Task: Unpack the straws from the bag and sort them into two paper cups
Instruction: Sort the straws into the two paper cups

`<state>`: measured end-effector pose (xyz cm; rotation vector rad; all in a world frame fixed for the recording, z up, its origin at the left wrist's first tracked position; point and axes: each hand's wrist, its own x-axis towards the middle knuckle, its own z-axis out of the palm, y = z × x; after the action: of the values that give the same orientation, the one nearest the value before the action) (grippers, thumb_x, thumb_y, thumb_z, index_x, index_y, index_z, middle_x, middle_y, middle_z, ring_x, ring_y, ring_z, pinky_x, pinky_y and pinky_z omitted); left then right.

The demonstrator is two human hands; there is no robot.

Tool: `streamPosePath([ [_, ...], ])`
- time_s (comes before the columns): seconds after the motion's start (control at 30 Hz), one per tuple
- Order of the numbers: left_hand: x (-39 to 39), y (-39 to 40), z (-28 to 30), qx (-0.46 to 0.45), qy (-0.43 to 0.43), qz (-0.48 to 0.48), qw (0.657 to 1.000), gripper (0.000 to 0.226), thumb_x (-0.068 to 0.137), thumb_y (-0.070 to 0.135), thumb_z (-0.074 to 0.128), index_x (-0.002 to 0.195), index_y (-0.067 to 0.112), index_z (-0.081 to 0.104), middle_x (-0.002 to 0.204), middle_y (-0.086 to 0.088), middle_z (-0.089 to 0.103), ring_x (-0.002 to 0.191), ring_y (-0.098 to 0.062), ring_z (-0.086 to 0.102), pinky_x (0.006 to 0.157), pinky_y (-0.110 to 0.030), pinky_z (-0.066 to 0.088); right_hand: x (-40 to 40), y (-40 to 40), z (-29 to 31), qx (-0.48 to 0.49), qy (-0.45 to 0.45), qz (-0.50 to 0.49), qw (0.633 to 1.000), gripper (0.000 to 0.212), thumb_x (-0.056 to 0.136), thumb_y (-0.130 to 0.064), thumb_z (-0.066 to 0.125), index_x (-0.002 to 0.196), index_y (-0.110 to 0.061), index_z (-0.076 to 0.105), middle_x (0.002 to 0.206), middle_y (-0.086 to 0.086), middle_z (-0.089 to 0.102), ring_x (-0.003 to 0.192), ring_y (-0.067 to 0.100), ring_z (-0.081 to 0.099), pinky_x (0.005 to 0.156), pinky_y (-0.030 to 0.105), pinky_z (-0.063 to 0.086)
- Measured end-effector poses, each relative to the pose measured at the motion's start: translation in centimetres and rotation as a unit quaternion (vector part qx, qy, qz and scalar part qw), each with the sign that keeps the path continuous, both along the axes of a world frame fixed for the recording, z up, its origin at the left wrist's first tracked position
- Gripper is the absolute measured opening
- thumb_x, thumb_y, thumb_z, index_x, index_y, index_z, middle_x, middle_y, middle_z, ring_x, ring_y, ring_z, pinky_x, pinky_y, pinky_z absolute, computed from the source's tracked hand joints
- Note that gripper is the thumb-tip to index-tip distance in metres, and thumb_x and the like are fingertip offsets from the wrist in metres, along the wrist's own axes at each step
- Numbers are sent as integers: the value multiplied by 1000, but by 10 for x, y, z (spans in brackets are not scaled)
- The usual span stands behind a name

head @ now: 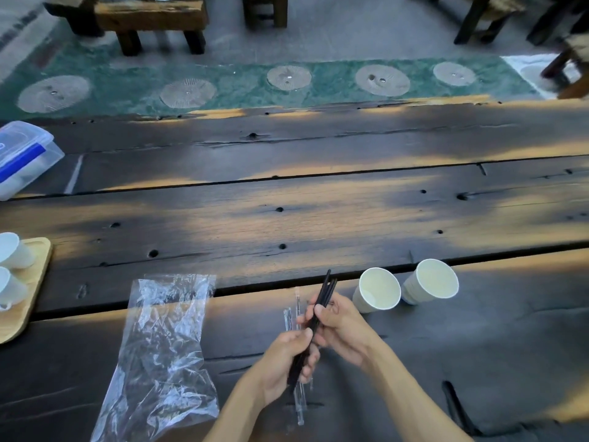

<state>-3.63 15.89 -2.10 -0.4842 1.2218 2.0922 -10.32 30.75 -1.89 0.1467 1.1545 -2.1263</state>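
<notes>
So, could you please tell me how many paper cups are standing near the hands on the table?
2. One paper cup stands just right of the right hand; the second paper cup stands further right, close beside it. Both look empty.

L hand (pixel 288 358) low-centre, fingers curled shut round what it holds, forearm angled in from bottom edge. R hand (pixel 339 323) just above & right of it, thumb & fingers pinched closed, bare forearm running to lower right.

Perhaps teahouse, rustic plank table (pixel 318 199), stools (pixel 153 17)
</notes>
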Motion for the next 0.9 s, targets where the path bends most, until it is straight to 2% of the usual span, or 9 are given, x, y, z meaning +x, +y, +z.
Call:
streamPosePath([
  [0.03, 1, 2, -1, -19, -2, -7, 1000, 32, 99, 34, 49, 97, 4, 60, 64, -5, 50, 50, -14, 40, 45, -23, 31, 1, 2, 3, -2, 8, -38, 999, 17, 84, -15, 71, 96, -9, 60, 82, 13, 66, 80, 31, 64, 52, 34, 46],
  [0.13, 5, 7, -5, -41, -13, -8, 999, 35, 98, 37, 50, 94, 5, 61, 63, -3, 47, 48, -11, 35, 41, -21, 24, 7, 7, 10, -3, 8, -124, 992, 23, 85, -5, 65, 105, -2, 55, 81, 14, 61, 82, 33, 65, 78, 47, 57],
  [0.27, 5, 16, -7, -22, -21, 14, 999, 34, 94, 34, 56, 91, 0, 60, 64, -5, 50, 45, -9, 35, 35, -20, 14, 16, 17, 17, 32, 14, -59, 998, 21, 87, -8, 64, 103, -4, 50, 87, 20, 65, 85, 37, 63, 59, 42, 47],
  [0.37, 4, 22, -8, -33, -5, 26, 999, 32, 95, 31, 54, 96, 1, 63, 73, -10, 61, 54, -15, 50, 43, -22, 32, 12, 30, 34, 74, 34, -93, 992, 10, 91, 2, 59, 97, -2, 52, 86, 21, 67, 88, 37, 66, 70, 42, 57],
  [0.47, 6, 18, -17, -83, -26, 73, 994, 31, 98, 26, 53, 107, -2, 63, 88, -15, 68, 67, -19, 61, 56, -26, 45, 0, 54, 57, 95, 84, -232, 965, 8, 86, -3, 58, 93, -6, 54, 85, 16, 70, 88, 32, 70, 82, 43, 58],
  [0.53, 8, 10, -24, -119, -54, 111, 985, 29, 97, 24, 53, 109, -1, 63, 86, -13, 70, 64, -19, 62, 53, -24, 45, -7, 75, 71, 104, 131, -328, 930, 13, 83, -13, 61, 93, -9, 53, 87, 13, 72, 90, 29, 70, 85, 43, 57],
  [0.63, 10, 1, -34, -145, -88, 154, 973, 23, 99, 18, 51, 107, 0, 63, 74, -9, 69, 52, -15, 58, 45, -21, 40, -17, 103, 72, 137, 166, -413, 885, 11, 98, -3, 50, 95, -13, 52, 90, 6, 74, 100, 32, 67, 90, 40, 56],
  [0.77, 11, -4, -39, -165, -112, 174, 964, 19, 98, 13, 49, 103, 3, 64, 68, -6, 68, 48, -14, 56, 44, -21, 37, -29, 101, 44, 266, 167, -396, 863, 26, 97, 5, 44, 92, -17, 58, 101, 12, 73, 106, 29, 67, 98, 45, 50],
  [0.9, 12, -5, -41, -169, -126, 188, 959, 18, 98, 12, 49, 102, 3, 64, 68, -7, 66, 48, -14, 56, 45, -23, 37, -39, 89, 23, 324, 155, -351, 865, 18, 94, 6, 46, 98, -7, 58, 100, 11, 72, 97, 18, 69, 96, 39, 52],
])
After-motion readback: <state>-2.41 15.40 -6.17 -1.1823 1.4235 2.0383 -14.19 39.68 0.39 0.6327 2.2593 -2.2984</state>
